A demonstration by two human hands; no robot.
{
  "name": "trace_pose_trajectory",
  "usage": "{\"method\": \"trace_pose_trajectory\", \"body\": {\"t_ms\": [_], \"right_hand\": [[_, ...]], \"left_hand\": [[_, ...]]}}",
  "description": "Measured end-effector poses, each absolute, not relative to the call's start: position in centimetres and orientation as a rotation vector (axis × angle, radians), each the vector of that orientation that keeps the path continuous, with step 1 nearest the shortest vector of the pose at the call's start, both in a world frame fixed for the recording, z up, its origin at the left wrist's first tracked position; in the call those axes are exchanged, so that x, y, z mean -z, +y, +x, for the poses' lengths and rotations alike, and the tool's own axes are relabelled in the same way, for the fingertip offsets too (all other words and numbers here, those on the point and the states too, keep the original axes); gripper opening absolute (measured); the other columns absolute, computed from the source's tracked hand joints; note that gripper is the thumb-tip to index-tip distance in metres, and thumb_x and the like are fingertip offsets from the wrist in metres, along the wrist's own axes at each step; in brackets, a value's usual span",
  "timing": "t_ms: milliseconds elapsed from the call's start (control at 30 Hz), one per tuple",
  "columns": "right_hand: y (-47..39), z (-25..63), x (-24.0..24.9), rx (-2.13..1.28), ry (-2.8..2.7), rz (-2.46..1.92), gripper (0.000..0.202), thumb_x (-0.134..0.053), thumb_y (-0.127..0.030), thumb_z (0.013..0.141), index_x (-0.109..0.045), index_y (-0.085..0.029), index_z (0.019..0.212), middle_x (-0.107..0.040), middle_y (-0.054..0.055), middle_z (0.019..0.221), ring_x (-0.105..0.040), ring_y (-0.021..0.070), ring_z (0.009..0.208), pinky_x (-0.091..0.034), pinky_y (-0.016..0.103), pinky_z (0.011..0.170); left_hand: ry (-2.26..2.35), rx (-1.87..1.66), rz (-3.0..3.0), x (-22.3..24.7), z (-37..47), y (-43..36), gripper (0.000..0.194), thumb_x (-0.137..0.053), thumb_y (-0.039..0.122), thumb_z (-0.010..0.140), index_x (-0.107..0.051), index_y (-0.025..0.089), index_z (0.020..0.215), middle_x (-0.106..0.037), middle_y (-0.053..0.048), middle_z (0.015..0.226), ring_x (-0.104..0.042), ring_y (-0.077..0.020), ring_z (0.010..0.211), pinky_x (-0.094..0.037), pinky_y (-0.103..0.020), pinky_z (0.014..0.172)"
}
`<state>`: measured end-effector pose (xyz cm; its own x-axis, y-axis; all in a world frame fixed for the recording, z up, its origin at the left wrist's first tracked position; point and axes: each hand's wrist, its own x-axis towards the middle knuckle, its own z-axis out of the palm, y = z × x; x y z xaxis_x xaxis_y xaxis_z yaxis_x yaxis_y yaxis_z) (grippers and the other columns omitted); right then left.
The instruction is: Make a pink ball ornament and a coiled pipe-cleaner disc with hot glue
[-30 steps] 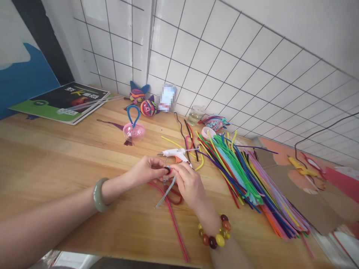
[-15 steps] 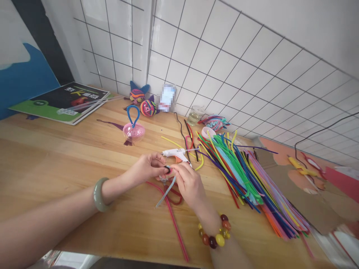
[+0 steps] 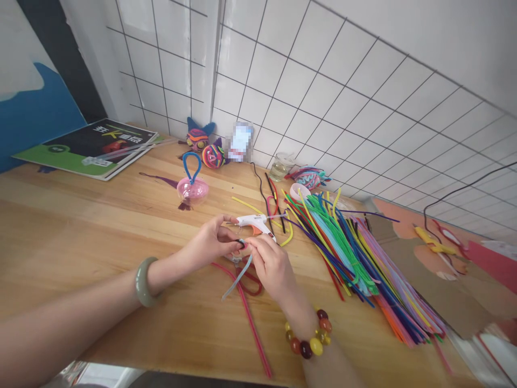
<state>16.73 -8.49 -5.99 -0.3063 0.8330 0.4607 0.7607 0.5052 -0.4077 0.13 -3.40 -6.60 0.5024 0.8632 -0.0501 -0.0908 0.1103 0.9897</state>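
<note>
Between finger and thumb, my left hand [image 3: 214, 238] pinches a small coil of pipe cleaner [image 3: 241, 243], dark with a bit of pink and blue; the fingers hide most of it. My right hand [image 3: 271, 264] is closed against the same coil, on a light blue pipe cleaner [image 3: 238, 278] whose free tail hangs down to the left. Below the hands lie red-handled scissors [image 3: 253, 284], partly covered. A folded pink pipe cleaner [image 3: 253, 328] stretches toward the table's front edge. Just beyond my fingers rests a white glue gun [image 3: 252, 220] with an orange trigger.
To the right lies a large pile of coloured pipe cleaners [image 3: 343, 248]. A pink clear dome with a blue loop [image 3: 193, 188] stands at left. Behind are striped pipe-cleaner figures [image 3: 213, 154], a phone [image 3: 241, 141], a glass jar [image 3: 280, 167] and a yellow glue gun [image 3: 434, 241].
Both hands stay nearly in place, still together at the coil. The tail of the light blue pipe cleaner has shifted slightly to the left.
</note>
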Motion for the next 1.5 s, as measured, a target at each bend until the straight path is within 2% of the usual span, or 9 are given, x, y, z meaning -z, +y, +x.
{"method": "trace_pose_trajectory", "body": {"t_ms": [667, 867, 1200, 1500], "right_hand": [[-8.44, 16.74, 6.19, -0.132, -2.148, -1.304, 0.022, -0.037, -0.015, 0.088, -0.056, -0.015, 0.099, -0.059, 0.009, 0.088, -0.056, 0.0187, 0.085, -0.047, 0.032, 0.076], [-8.48, 16.81, 6.18, -0.135, -2.158, -1.309, 0.023, -0.036, -0.015, 0.088, -0.055, -0.015, 0.100, -0.059, 0.009, 0.088, -0.056, 0.0186, 0.084, -0.046, 0.032, 0.074], [-8.53, 16.69, 6.25, -0.131, -2.176, -1.324, 0.022, -0.037, -0.014, 0.088, -0.056, -0.015, 0.099, -0.059, 0.010, 0.087, -0.056, 0.0187, 0.084, -0.046, 0.032, 0.074], [-8.50, 16.70, 6.17, -0.131, -2.178, -1.328, 0.022, -0.036, -0.014, 0.088, -0.056, -0.014, 0.100, -0.059, 0.010, 0.087, -0.056, 0.0186, 0.083, -0.046, 0.032, 0.074]], "left_hand": [[0.669, -0.839, 1.239, 7.06, 0.18, -3.29, 0.051, -0.065, 0.017, 0.068, -0.039, 0.017, 0.112, -0.065, -0.001, 0.077, -0.064, -0.0155, 0.066, -0.052, -0.031, 0.063], [0.654, -0.842, 1.255, 6.85, 0.10, -3.41, 0.049, -0.064, 0.022, 0.070, -0.039, 0.016, 0.112, -0.065, -0.003, 0.077, -0.065, -0.0168, 0.067, -0.052, -0.030, 0.062], [0.706, -0.853, 1.306, 6.66, 0.06, -3.42, 0.046, -0.063, 0.025, 0.072, -0.042, 0.013, 0.111, -0.066, -0.002, 0.070, -0.062, -0.0137, 0.059, -0.050, -0.026, 0.059], [0.720, -0.806, 1.250, 6.59, 0.08, -3.38, 0.047, -0.063, 0.026, 0.072, -0.041, 0.014, 0.112, -0.065, -0.001, 0.066, -0.062, -0.0132, 0.057, -0.052, -0.028, 0.059]]}}
